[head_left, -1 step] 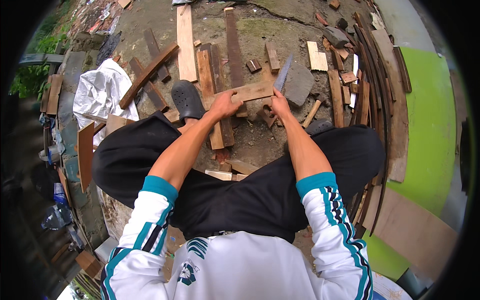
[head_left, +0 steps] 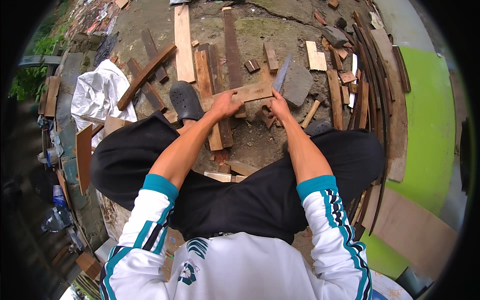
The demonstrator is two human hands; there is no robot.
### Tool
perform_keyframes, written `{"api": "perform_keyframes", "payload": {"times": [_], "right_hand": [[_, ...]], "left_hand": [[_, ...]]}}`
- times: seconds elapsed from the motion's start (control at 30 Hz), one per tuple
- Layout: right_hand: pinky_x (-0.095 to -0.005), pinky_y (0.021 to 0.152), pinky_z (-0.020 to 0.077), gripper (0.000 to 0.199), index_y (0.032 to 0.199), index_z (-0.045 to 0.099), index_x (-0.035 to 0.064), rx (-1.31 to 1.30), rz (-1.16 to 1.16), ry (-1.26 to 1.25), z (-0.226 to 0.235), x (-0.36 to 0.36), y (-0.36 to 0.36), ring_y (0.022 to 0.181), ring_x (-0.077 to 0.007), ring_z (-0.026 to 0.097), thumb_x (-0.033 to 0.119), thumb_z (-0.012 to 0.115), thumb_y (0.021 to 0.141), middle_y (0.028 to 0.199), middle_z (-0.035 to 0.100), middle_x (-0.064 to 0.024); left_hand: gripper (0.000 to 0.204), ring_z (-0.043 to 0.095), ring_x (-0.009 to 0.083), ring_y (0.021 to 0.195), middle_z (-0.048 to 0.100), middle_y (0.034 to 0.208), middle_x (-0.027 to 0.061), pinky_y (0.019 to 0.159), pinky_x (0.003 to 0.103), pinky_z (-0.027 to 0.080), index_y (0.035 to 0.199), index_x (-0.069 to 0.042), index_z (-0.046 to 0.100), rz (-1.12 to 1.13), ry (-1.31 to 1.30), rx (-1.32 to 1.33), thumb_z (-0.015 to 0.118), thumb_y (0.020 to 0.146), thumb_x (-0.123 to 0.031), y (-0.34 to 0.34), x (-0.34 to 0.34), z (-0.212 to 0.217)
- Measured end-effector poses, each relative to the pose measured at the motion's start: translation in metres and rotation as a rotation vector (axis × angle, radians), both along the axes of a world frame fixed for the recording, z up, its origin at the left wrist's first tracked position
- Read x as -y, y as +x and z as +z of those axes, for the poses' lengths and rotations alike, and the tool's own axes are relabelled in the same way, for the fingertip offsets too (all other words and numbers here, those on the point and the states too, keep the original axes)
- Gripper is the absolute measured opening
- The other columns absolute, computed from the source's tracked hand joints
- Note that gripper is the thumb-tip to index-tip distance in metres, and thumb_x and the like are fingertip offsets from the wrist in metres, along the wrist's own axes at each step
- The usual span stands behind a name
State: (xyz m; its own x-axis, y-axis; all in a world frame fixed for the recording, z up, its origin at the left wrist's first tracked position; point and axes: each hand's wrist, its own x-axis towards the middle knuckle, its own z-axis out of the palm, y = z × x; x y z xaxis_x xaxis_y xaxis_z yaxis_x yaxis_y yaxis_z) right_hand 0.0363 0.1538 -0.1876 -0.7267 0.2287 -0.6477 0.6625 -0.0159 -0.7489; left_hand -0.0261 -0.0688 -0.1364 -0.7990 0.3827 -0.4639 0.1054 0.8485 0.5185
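My left hand (head_left: 225, 105) is closed on a short wooden board (head_left: 256, 91), its fingers over the top near the board's left part. The board lies across other planks (head_left: 204, 75) on the ground. At its right end my right hand (head_left: 279, 106) is wrapped round a handsaw (head_left: 283, 74). The saw's blade points up and away, beside the board's end, and its brown handle shows below the hand. Whether the teeth touch the wood I cannot tell. My left foot, in a dark clog (head_left: 186, 99), is just left of the board.
A grey stone (head_left: 297, 85) sits right of the blade, with a wooden tool handle (head_left: 311, 113) nearer me. Wood offcuts and planks lie around. A white sack (head_left: 95, 95) is at left; long dark strips (head_left: 385, 100) and a green panel (head_left: 430, 125) are at right.
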Motion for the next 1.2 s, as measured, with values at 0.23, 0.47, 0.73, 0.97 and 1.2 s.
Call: {"api": "perform_keyframes", "payload": {"times": [0.23, 0.47, 0.73, 0.97, 1.2], "right_hand": [[-0.0314, 0.072, 0.0537, 0.050, 0.150, 0.040, 0.0169, 0.055, -0.072, -0.156, -0.033, -0.018, -0.001, 0.092, -0.0153, 0.057, 0.016, 0.038, 0.101, 0.139, 0.054, -0.0056], [-0.0438, 0.094, 0.0473, 0.035, 0.117, 0.064, 0.0015, 0.217, 0.164, 0.514, -0.091, 0.009, 0.047, 0.109, -0.0375, 0.061, 0.026, 0.057, 0.092, 0.120, 0.064, -0.0201], [-0.0464, 0.090, 0.0466, 0.027, 0.110, 0.063, 0.0015, 0.006, 0.266, 0.665, -0.088, 0.002, 0.043, 0.101, -0.0378, 0.059, 0.020, 0.055, 0.092, 0.104, 0.064, -0.0185], [-0.0466, 0.085, 0.0483, 0.022, 0.105, 0.060, 0.0027, -0.389, 0.448, 0.678, -0.110, -0.010, 0.000, 0.103, -0.0374, 0.056, 0.009, 0.059, 0.084, 0.102, 0.059, -0.0164], [-0.0457, 0.087, 0.0499, 0.036, 0.121, 0.055, 0.0054, -0.295, 0.756, 0.568, -0.105, -0.036, -0.050, 0.106, -0.0356, 0.055, 0.008, 0.059, 0.085, 0.110, 0.055, -0.0150]], "left_hand": [[0.080, 0.053, 0.0341, 0.126, 0.056, 0.135, 0.0215, 0.105, 0.048, 0.038, 0.139, -0.004, 0.051, 0.025, -0.035, 0.097, 0.065, 0.082, -0.058, -0.045, -0.035, -0.029], [0.085, 0.054, 0.0337, 0.123, 0.061, 0.129, 0.0178, 0.103, 0.046, 0.036, 0.135, -0.006, 0.056, -0.147, 0.011, -0.052, 0.062, 0.078, -0.069, -0.043, -0.051, -0.032], [0.067, 0.065, 0.0327, 0.090, 0.070, 0.090, 0.0166, 0.081, 0.046, 0.046, 0.106, -0.004, 0.070, -0.154, 0.073, -0.271, 0.063, 0.080, -0.065, -0.056, -0.029, -0.071], [0.060, 0.067, 0.0327, 0.074, 0.069, 0.079, 0.0162, 0.066, 0.042, 0.051, 0.092, -0.005, 0.069, -0.105, 0.080, -0.251, 0.066, 0.080, -0.063, -0.054, -0.029, -0.074], [0.058, 0.068, 0.0333, 0.076, 0.070, 0.080, 0.0158, 0.069, 0.043, 0.052, 0.090, -0.004, 0.070, -0.064, 0.099, -0.238, 0.069, 0.077, -0.060, -0.056, -0.030, -0.072]]}}
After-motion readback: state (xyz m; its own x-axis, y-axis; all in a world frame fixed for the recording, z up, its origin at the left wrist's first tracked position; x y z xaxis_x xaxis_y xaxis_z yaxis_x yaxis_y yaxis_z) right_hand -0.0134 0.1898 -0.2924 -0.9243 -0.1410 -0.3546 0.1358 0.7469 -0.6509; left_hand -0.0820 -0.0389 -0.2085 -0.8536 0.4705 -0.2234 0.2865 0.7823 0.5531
